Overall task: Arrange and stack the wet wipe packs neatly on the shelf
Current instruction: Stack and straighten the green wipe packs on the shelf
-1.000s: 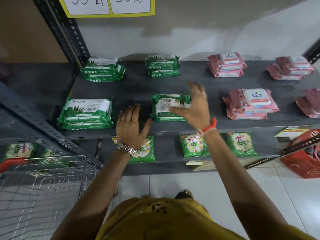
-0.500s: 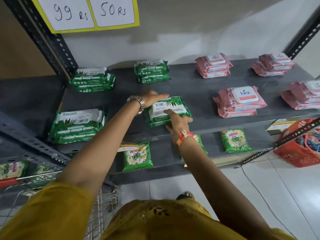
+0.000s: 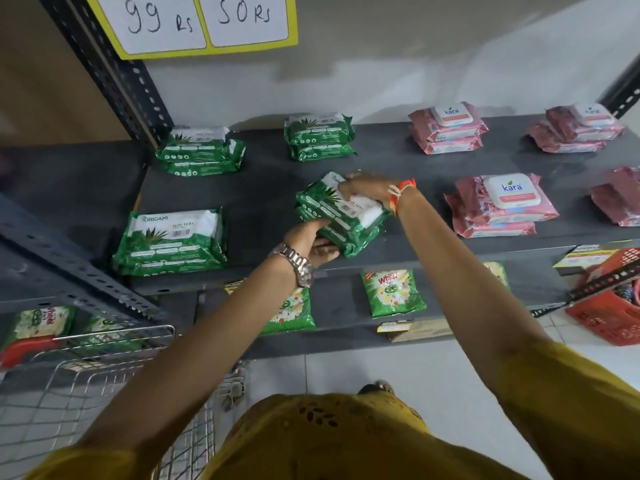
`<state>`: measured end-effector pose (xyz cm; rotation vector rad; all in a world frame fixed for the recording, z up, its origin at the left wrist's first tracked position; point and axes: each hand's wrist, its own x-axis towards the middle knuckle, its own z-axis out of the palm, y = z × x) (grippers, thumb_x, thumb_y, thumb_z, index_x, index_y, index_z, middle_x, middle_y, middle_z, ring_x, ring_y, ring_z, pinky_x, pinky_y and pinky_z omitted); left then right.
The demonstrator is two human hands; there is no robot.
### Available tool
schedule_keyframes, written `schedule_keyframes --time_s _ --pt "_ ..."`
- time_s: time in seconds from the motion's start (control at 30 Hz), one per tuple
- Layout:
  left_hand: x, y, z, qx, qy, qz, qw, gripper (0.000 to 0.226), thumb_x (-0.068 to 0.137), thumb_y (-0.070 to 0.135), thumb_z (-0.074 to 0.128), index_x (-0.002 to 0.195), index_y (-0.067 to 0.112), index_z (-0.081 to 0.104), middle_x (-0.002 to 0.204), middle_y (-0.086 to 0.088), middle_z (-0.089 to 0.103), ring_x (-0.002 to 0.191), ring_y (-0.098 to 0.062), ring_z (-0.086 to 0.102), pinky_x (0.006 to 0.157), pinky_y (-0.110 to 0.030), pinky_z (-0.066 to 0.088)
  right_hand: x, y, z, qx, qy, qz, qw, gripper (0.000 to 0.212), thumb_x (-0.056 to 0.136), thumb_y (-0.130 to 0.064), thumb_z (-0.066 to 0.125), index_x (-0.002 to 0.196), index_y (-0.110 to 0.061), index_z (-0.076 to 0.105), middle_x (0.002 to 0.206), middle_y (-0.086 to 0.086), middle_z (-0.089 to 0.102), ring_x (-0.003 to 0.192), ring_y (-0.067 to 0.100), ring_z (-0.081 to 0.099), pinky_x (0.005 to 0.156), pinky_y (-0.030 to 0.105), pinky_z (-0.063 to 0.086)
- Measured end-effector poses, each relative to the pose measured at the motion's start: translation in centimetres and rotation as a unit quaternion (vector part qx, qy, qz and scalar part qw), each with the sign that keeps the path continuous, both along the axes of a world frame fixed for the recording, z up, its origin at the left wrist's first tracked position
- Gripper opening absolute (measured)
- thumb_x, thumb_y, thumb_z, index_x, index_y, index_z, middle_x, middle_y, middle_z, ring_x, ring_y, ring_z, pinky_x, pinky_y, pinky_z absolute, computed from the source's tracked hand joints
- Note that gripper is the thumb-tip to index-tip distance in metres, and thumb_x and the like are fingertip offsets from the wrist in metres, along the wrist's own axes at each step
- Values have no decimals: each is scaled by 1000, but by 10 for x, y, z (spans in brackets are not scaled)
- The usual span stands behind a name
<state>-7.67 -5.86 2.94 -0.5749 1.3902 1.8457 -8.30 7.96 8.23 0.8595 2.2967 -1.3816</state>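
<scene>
A green wet wipe stack (image 3: 341, 216) sits turned at an angle in the middle of the grey shelf (image 3: 263, 188). My left hand (image 3: 313, 242) grips its near lower corner and my right hand (image 3: 367, 187) holds its far top edge. Other green stacks lie at the front left (image 3: 171, 242), back left (image 3: 201, 150) and back middle (image 3: 318, 136). Pink wipe stacks lie at the back right (image 3: 446, 128), far right (image 3: 581, 129) and front right (image 3: 502, 206), with another (image 3: 620, 195) cut off by the frame edge.
Green detergent pouches (image 3: 393, 292) sit on the lower shelf. A wire trolley (image 3: 86, 382) with a red handle stands at the lower left. A red basket (image 3: 609, 306) is at the right. Price cards (image 3: 201, 19) hang above, beside a slotted upright (image 3: 114, 71).
My hands swapped sides on the middle green stack: left hand moved from its far edge to the near corner, right hand from near edge to the top. The stack has rotated askew.
</scene>
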Motion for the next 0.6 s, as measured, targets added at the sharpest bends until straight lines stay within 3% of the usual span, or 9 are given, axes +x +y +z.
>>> schedule_keyframes --time_s 0.03,0.07,0.17,0.23,0.33,0.4,0.47,0.53,0.6 --pt "4 3 0 32 -21 26 999 20 84 17 59 77 3 49 91 -16 55 65 -25 53 89 -34 49 1 5 -7 114 -33 12 993 47 97 -23 39 143 -17 35 151 11 36 137 23 37 109 32 35" --pt "8 6 1 47 -35 41 997 21 84 17 60 80 1 48 91 -17 52 70 -26 53 93 -37 47 3 10 -10 264 -65 103 957 52 102 -22 29 151 -12 16 162 9 14 148 22 19 117 45 -2" --pt "15 13 9 80 -58 69 993 28 82 17 61 92 -3 44 87 -17 44 83 -31 53 87 -42 45 7 22 -2 418 -90 332 841 55 104 -24 27 152 -7 8 164 8 2 151 18 9 120 27 4" --pt "18 18 13 92 -61 73 991 32 82 15 60 101 -3 43 97 -20 45 103 -35 52 88 -40 44 2 17 -3 390 -76 304 866 49 104 -22 23 149 -3 17 163 9 6 151 19 10 119 22 9" --pt "23 21 18 95 -67 90 989 46 83 12 57 122 1 37 131 -24 38 128 -36 39 103 -50 36 0 5 0 176 -70 130 973 47 105 -23 15 148 -6 17 162 5 15 148 20 20 110 1 15" --pt "23 22 20 99 -77 87 988 47 84 12 54 125 0 36 141 -22 33 134 -34 33 107 -51 31 3 5 3 228 -11 159 961 46 104 -20 24 147 -3 22 161 6 18 149 20 19 114 8 4" --pt "25 17 25 95 -81 75 989 46 86 15 52 125 -3 36 143 -20 34 137 -30 31 106 -50 33 -2 2 -4 116 57 56 990 48 102 -19 30 149 -8 25 160 9 23 147 21 26 114 13 22" --pt "25 2 29 73 -60 45 995 31 86 18 52 108 -1 42 123 -20 45 123 -35 46 92 -49 45 -5 0 -9 82 160 144 973 56 93 -29 45 147 -22 33 154 6 38 137 23 43 101 19 42" --pt "23 -17 36 50 4 11 999 16 86 20 51 91 5 48 96 -16 52 86 -31 62 69 -43 53 -2 -2 -12 88 271 75 956 58 84 -28 55 140 -16 47 145 7 51 126 26 55 94 23 46"
